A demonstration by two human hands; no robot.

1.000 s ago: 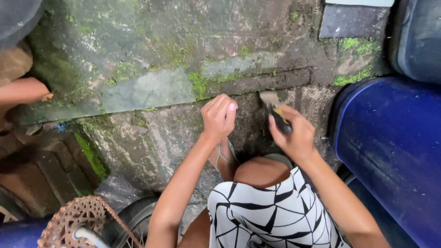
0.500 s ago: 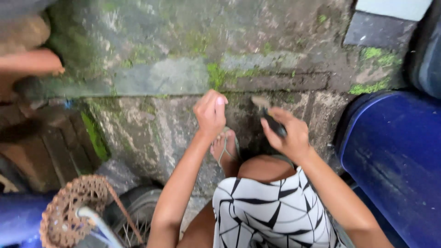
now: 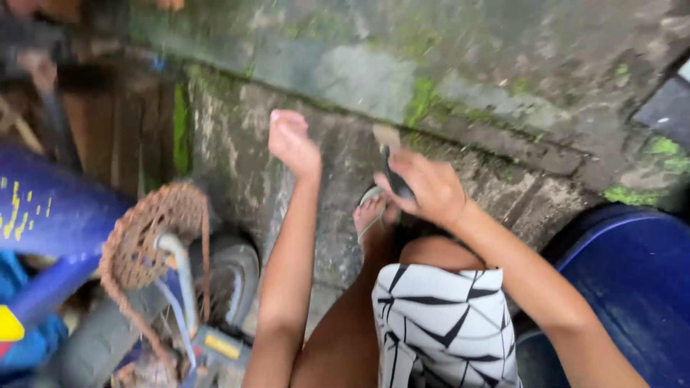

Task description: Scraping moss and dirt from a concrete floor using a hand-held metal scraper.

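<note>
No packages, labels, signs or screens visible.

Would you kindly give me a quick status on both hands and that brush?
Right hand gripping the dark-handled flat brush, bristles up. Left hand loosely closed, blurred, contents unclear. Rusty bicycle sprocket and chain close by the left arm.

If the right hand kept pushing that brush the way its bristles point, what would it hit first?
Probably the mossy concrete ledge: the brush in the right hand points up and away towards it. The blur hides whether a gap remains.
</note>
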